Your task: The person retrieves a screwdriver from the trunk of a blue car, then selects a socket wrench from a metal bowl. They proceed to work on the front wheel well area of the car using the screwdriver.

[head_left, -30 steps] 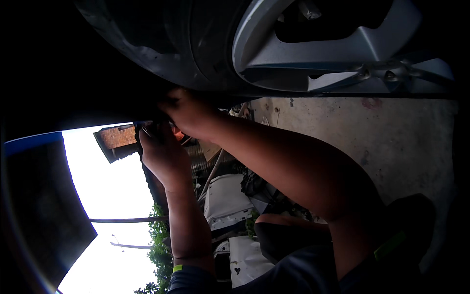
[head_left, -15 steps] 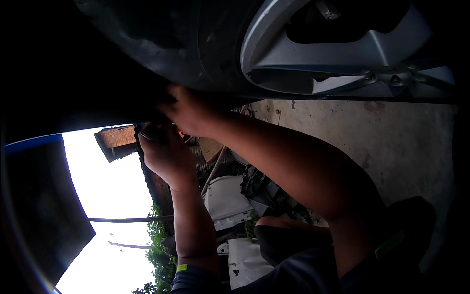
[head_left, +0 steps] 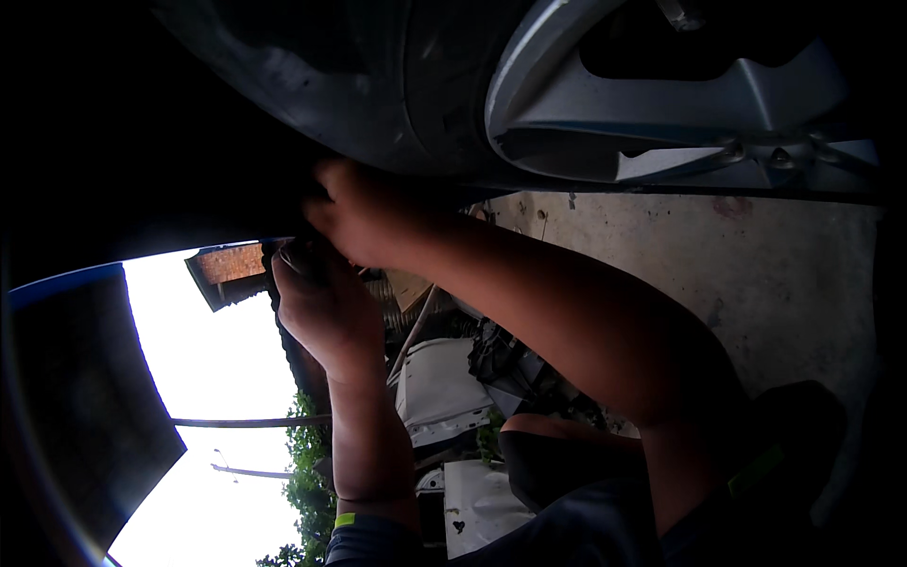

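Note:
My left hand (head_left: 326,307) is raised at the dark lower edge of the car body, its fingers curled closed and the thumb laid over them. Whatever it grips is lost in shadow. Just above and to the right of it, my right hand (head_left: 359,215) reaches into the black space beside the tyre (head_left: 378,104). Its fingers are bent, but blur and darkness hide whether they hold anything. The silver alloy wheel (head_left: 652,104) fills the upper right, close above my right forearm.
Grey concrete floor (head_left: 756,274) stretches along the right. Behind my arms are white body panels (head_left: 436,383), dark scrap parts (head_left: 501,354) and a thin pole (head_left: 413,331). A brick structure (head_left: 231,272), bright sky and green leaves (head_left: 307,472) show at the left.
The wheel and tyre sit slightly farther right in the picture. My right hand's fingers have shifted a little; my left hand keeps nearly the same closed pose.

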Demonstrator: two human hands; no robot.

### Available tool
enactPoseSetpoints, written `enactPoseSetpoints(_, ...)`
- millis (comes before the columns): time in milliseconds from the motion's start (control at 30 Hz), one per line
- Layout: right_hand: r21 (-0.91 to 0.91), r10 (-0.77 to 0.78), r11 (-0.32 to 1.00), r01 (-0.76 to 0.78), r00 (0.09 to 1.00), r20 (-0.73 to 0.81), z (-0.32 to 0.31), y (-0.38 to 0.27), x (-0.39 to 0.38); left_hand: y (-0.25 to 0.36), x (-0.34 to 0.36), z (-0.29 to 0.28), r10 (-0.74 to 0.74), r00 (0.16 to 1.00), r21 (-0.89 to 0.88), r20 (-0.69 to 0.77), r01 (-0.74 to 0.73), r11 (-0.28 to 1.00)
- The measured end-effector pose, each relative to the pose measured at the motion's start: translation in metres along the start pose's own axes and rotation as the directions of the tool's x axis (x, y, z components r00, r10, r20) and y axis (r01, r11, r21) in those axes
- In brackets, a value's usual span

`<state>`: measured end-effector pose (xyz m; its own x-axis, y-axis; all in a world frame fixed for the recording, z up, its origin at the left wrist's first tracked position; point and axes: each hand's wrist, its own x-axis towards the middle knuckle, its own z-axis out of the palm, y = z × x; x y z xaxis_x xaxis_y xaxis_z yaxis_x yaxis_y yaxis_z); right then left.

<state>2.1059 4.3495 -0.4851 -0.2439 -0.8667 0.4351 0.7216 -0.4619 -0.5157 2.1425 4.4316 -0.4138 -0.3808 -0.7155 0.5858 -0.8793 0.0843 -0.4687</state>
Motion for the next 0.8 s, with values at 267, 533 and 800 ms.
enactPoseSetpoints(267,-0.032,-0.037,0.999,0.037,0.999,-0.01,-0.001,0.001,-0.003,-0.002,-0.002,0.0,0.009,1.0,0.048,0.029,-0.011,0.999)
enactPoseSetpoints(533,0.021,-0.15,0.987,0.157,0.972,-0.182,0.009,0.009,-0.005,0.0,-0.004,0.002,-0.009,1.0,0.004,-0.012,0.009,1.0)
enactPoseSetpoints(800,0.096,-0.129,0.984,0.15,0.973,-0.193,0.011,0.012,-0.005,-0.009,-0.006,0.004,-0.018,0.999,0.012,-0.028,0.019,1.0)
